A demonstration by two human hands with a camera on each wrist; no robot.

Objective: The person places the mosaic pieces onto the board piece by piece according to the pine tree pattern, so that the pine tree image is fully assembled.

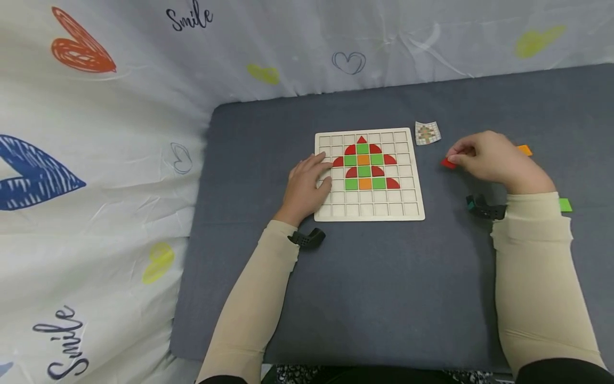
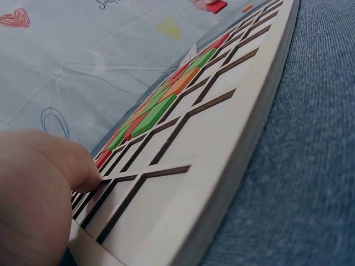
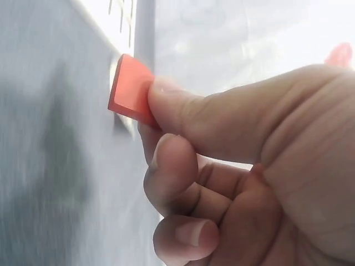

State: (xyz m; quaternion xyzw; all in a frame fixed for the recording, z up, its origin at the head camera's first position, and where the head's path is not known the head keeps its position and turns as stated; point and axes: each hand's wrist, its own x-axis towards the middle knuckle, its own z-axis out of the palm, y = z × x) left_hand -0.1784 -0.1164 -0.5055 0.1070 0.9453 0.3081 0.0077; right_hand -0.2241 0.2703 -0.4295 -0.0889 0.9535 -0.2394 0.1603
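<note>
A pale grid board (image 1: 398, 208) lies on the dark cloth, with red, green and orange pieces set in its squares as a tree shape. My left hand (image 1: 307, 186) rests on the board's left edge, fingers and thumb spread over the border squares. To the right of the board, my right hand (image 1: 496, 162) pinches a red tile (image 3: 132, 91) between thumb and index finger. The tile has straight sides and one curved edge. In the head view this hand is raised over the cloth and its other fingers are curled in.
A small printed pattern card (image 1: 427, 133) lies by the board's upper right corner. Partly hidden behind the right arm are an orange piece (image 1: 525, 150) and a green piece (image 1: 566, 205). A white printed curtain (image 1: 297, 42) borders the table (image 1: 384, 298) at the back and left.
</note>
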